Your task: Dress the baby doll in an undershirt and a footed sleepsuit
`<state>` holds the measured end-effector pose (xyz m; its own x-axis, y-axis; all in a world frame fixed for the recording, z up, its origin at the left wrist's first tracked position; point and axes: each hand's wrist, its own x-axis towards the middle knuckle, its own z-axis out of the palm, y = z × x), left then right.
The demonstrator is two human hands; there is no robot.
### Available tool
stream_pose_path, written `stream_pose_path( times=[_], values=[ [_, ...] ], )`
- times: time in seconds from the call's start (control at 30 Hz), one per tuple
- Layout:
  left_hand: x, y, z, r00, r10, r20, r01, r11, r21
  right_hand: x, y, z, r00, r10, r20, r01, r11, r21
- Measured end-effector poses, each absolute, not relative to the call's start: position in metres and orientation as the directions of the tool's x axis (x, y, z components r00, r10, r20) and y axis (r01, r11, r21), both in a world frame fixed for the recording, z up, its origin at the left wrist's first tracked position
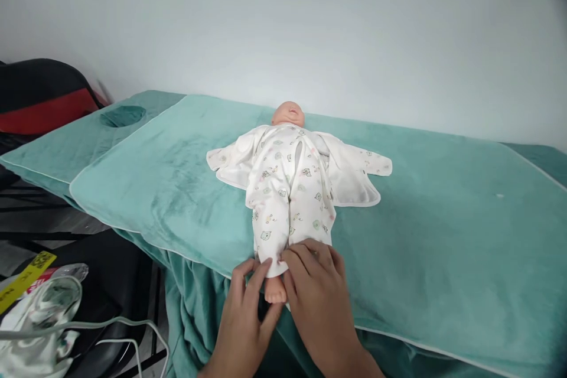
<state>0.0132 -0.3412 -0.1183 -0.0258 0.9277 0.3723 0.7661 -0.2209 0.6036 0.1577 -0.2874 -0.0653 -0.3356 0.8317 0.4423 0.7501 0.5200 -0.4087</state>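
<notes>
The doll (286, 116) lies on its back across the middle of the bed (443, 236), its head by the far edge and its feet at the near edge. Both legs appear to be inside the trousers (305, 189), which reach high over the torso. The jacket (357, 174) is spread open beneath, sleeves stretched to either side and front panels unfastened; whether the arms fill the sleeves is unclear. One foot (275, 292) pokes out of its cuff; the other is hidden by the right hand (323, 301). The dressing looks partly complete: legs covered, jacket not closed. At the exposed foot's cuff, the fingers of the left hand (243, 316) pinch one side of the hem, and the right hand's pinch the other.

The garments look like soft, thin cotton with small prints, loosely creased. The head is smooth and rounded, plastic-like; the green bed cover is plush, edged with pale piping.
</notes>
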Motion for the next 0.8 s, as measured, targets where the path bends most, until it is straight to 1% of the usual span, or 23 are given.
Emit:
stream_pose_path(
  times=[0.1, 0.23, 0.4, 0.5, 0.6, 0.7, 0.77, 0.8],
  values=[
    [0.013, -0.336, -0.113, -0.068, 0.909, 0.41, 0.737, -0.231, 0.635, 0.156, -0.287, -0.067, -0.362, 0.812, 0.458, 0.695, 0.563, -0.448],
    [0.01, -0.338, -0.109, -0.111, 0.884, 0.453, 0.653, -0.279, 0.704, 0.158, -0.3, -0.063, -0.405, 0.802, 0.44, 0.619, 0.594, -0.514],
    [0.012, -0.344, -0.104, -0.235, 0.853, 0.467, 0.531, -0.289, 0.796, 0.161, -0.314, -0.056, -0.453, 0.727, 0.516, 0.522, 0.685, -0.508],
    [0.012, -0.349, -0.101, -0.259, 0.849, 0.461, 0.477, -0.303, 0.825, 0.161, -0.316, -0.057, -0.438, 0.716, 0.544, 0.504, 0.697, -0.511],
    [0.009, -0.353, -0.102, -0.216, 0.845, 0.488, 0.499, -0.334, 0.799, 0.163, -0.318, -0.06, -0.451, 0.706, 0.546, 0.496, 0.707, -0.504],
    [0.008, -0.357, -0.106, -0.16, 0.847, 0.506, 0.573, -0.338, 0.747, 0.172, -0.323, -0.064, -0.495, 0.692, 0.526, 0.481, 0.722, -0.497],
    [0.01, -0.359, -0.108, -0.142, 0.833, 0.534, 0.661, -0.322, 0.678, 0.185, -0.326, -0.069, -0.478, 0.693, 0.539, 0.475, 0.72, -0.505],
    [0.013, -0.361, -0.108, -0.141, 0.814, 0.564, 0.709, -0.315, 0.631, 0.192, -0.327, -0.072, -0.44, 0.712, 0.548, 0.49, 0.701, -0.517]
  ],
)
